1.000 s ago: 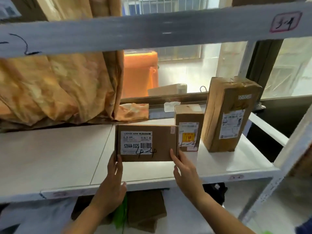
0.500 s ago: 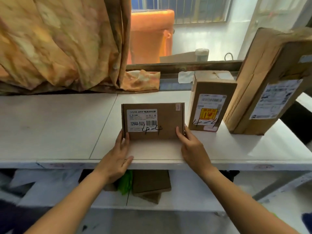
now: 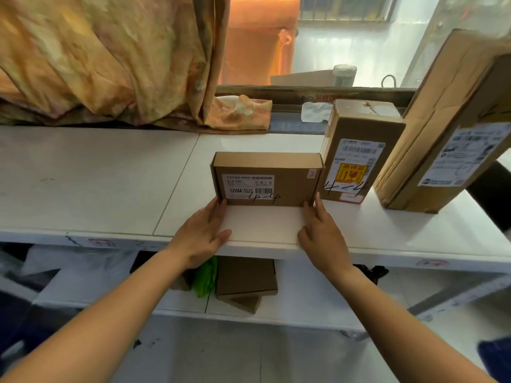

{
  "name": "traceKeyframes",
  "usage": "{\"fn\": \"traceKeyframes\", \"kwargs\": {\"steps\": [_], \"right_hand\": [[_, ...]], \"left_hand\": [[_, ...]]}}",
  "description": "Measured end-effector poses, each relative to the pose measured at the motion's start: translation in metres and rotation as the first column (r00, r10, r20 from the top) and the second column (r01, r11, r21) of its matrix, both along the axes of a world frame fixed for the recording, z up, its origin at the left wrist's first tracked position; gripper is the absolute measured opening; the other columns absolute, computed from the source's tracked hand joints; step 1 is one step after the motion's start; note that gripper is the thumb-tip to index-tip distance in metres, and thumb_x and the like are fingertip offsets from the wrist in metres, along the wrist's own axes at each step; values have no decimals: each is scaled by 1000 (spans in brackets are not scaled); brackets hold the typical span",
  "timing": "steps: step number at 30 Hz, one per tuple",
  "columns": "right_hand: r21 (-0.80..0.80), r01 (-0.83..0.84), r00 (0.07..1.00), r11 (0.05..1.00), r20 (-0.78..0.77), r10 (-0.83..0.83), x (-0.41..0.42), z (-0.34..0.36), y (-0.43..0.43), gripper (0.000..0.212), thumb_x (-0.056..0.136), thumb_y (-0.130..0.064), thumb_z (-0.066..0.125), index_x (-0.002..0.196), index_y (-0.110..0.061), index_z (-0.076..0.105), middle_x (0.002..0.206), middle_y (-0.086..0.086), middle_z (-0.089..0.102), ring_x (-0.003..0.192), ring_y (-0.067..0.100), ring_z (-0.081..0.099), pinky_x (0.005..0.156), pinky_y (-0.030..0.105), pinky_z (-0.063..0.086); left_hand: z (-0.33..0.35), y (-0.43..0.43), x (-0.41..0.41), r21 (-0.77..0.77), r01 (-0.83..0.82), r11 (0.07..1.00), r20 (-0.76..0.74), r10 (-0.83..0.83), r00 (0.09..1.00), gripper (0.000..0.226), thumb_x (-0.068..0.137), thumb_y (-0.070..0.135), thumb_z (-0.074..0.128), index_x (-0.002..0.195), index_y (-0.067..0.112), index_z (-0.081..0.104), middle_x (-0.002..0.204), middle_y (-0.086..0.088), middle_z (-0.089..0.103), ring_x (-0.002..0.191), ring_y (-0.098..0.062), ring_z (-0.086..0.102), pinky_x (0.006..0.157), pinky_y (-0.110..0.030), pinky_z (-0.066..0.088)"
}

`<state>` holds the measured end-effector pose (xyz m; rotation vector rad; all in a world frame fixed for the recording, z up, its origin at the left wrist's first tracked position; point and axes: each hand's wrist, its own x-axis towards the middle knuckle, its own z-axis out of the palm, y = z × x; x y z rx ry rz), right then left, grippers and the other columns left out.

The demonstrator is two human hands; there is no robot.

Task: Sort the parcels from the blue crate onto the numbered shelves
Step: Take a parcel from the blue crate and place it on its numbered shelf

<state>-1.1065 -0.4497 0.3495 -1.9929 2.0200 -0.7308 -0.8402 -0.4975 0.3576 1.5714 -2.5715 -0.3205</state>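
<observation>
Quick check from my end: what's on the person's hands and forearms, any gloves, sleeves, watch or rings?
Nothing shows. The left hand and right hand are bare, with no gloves and no rings visible. Both forearms are uncovered down to the frame's bottom edge, so no sleeve comes into view, and neither wrist carries a watch or band.

on the shelf (image 3: 110, 189) stand three parcels in a row: the flat box (image 3: 266, 179) leftmost, the small box (image 3: 356, 150) touching its right, the tall box (image 3: 448, 125) rightmost. a curtain (image 3: 105, 59) hangs behind. more boxes (image 3: 246, 283) lie below.
</observation>
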Motion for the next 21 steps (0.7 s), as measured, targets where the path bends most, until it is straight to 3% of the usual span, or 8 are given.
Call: {"fn": "traceKeyframes", "kwargs": {"steps": [3,6,9,12,16,21], "right_hand": [[76,19,999,997,40,-22,7,6,-4,56,96,-22,43,149,-15,26,161,3,1,139,22,30,106,27,35],[151,39,996,988,77,-51,16,9,0,57,95,-22,44,148,-14,25,160,7,0,142,25,26,108,29,33],[232,102,995,967,-18,-100,22,9,17,56,96,-25,43,147,-9,27,159,11,7,145,27,18,114,34,26],[347,4,971,938,-225,79,34,27,40,62,92,-29,48,147,-12,25,157,10,19,144,28,19,118,41,23],[504,-196,914,841,-218,343,76,101,51,64,89,-18,57,147,-20,30,155,4,28,142,24,27,115,40,25],[459,-294,802,838,-359,478,201,224,47,57,94,-26,51,148,-19,31,152,7,33,138,28,34,111,39,32]], "left_hand": [[3,0,-12,28,-67,997,-37,68,997,68,96,53,23,150,29,-11,160,6,0,141,-23,25,114,-38,27],[2,2,-21,122,-179,976,27,177,984,67,96,54,15,150,24,-11,160,1,-6,147,-21,7,120,-37,10],[3,21,-21,162,-228,960,130,208,970,67,98,52,15,151,17,-6,160,-4,-7,147,-19,-4,121,-35,3],[20,45,-8,177,-188,966,205,151,967,64,100,46,20,151,13,0,160,-6,-2,148,-20,0,121,-38,8],[87,67,45,309,-124,943,265,40,963,57,101,41,24,151,19,11,160,0,10,146,-17,14,120,-37,14],[211,106,161,156,-265,952,329,203,922,52,102,38,21,151,22,15,157,-6,22,141,-25,27,114,-35,22]]}}
